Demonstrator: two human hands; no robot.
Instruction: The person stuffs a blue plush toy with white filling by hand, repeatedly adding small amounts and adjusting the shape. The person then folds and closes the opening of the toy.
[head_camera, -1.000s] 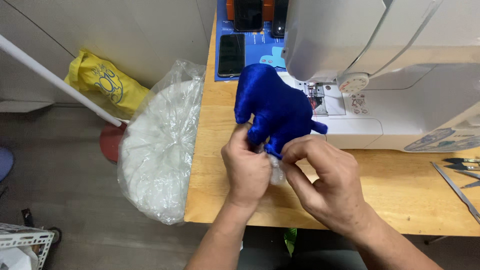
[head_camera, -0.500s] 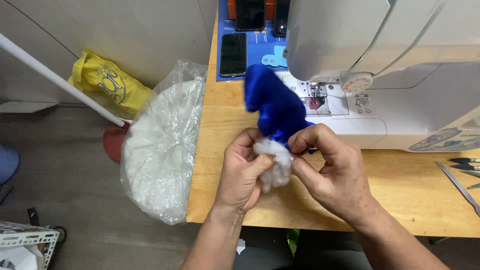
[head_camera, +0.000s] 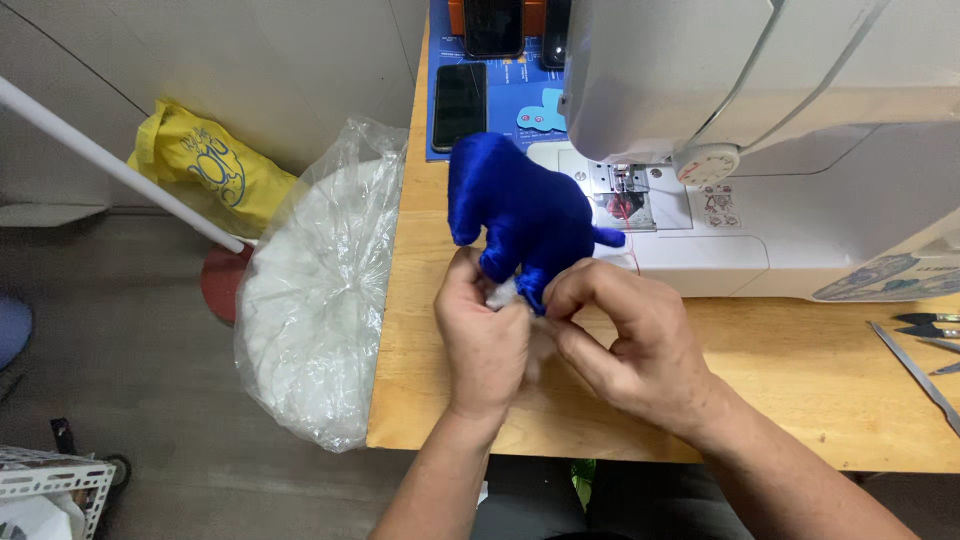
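Stuffing wad has mostly gone inside; your left hand (head_camera: 485, 335) and right hand (head_camera: 630, 345) both pinch the blue toy (head_camera: 520, 215) at its lower opening, white tuft (head_camera: 500, 293) between fingertips.

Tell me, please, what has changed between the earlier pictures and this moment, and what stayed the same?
The white stuffing tuft, clearly showing between the hands half a second ago, is now mostly pushed into the blue fabric toy; only a bit shows. The left hand and right hand have closed together at the toy's lower edge, both still gripping it. The bag of stuffing, sewing machine and wooden table stayed put.
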